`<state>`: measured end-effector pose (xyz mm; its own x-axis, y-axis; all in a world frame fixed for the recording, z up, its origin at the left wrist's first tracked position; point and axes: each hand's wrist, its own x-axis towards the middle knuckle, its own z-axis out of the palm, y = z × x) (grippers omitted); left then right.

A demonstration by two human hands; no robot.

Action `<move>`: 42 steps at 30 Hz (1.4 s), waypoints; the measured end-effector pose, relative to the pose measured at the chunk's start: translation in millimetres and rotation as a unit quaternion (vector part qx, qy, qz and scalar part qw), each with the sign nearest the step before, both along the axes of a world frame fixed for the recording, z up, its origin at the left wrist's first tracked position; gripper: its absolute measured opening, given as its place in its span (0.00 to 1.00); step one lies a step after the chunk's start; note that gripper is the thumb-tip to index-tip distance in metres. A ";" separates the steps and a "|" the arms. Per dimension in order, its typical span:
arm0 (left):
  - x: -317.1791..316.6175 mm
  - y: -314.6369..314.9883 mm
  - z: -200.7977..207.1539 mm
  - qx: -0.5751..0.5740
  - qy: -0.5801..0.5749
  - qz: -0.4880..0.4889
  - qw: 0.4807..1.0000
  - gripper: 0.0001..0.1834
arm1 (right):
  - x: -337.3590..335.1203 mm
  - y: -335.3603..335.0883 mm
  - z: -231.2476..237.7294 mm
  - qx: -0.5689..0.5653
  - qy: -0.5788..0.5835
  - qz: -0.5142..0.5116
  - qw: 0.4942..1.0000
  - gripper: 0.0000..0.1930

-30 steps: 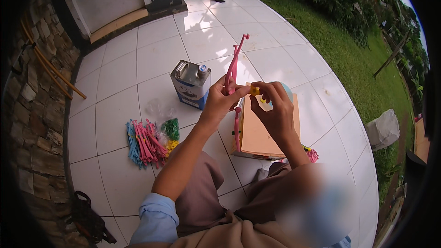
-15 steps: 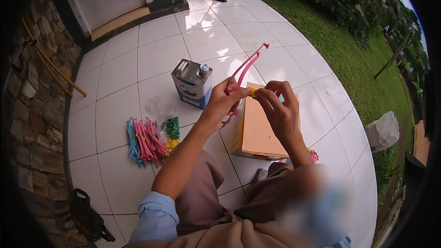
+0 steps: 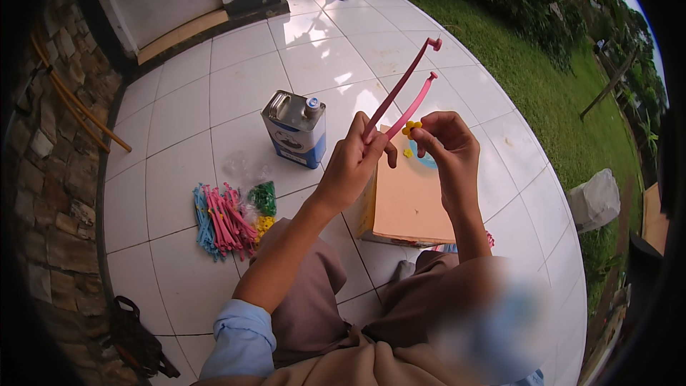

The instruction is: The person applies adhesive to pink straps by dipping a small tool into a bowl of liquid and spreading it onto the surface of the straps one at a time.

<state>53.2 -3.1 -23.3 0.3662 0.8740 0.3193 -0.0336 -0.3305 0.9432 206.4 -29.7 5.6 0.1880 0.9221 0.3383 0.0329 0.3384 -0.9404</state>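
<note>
My left hand (image 3: 350,171) is closed around two thin pink plastic strips (image 3: 412,109), which rise toward the upper right and have small knobs at their ends. Between the fingertips of my right hand (image 3: 454,149) is a small yellow plastic flower (image 3: 411,128), close beside the nearer strip. Below both hands stands a cardboard box (image 3: 411,207). On its top lie another small yellow piece (image 3: 408,153) and a light-blue round object (image 3: 426,159), partly hidden by my right hand.
A blue and white metal can (image 3: 295,136) stands on the tiles left of the box. Nearer lie bundled pink strips (image 3: 230,221), blue strips (image 3: 206,225), a green pack (image 3: 263,199) and yellow pieces (image 3: 264,226). A dark bag (image 3: 139,339) rests by the stone wall.
My hands have moved apart, the right one drawing the yellow flower away. The pink strips have swung up and to the right, and the blue object and yellow piece on the box now show.
</note>
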 end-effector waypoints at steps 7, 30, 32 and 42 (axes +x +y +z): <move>4.6 -3.5 1.6 0.023 0.021 -0.019 0.999 0.09 | 2.2 2.9 -6.6 -0.058 0.018 0.029 0.998 0.17; 24.1 6.0 -24.4 0.096 0.011 0.066 0.993 0.09 | -8.8 20.3 -28.1 0.037 -0.041 -0.020 0.998 0.25; 28.1 7.0 -27.1 0.108 -0.015 0.076 0.991 0.10 | -8.1 21.6 -31.5 0.040 -0.046 -0.028 0.998 0.24; 17.5 14.3 -22.3 -0.045 -0.063 0.076 0.994 0.14 | -11.9 21.1 -32.9 0.042 -0.163 -0.077 0.983 0.19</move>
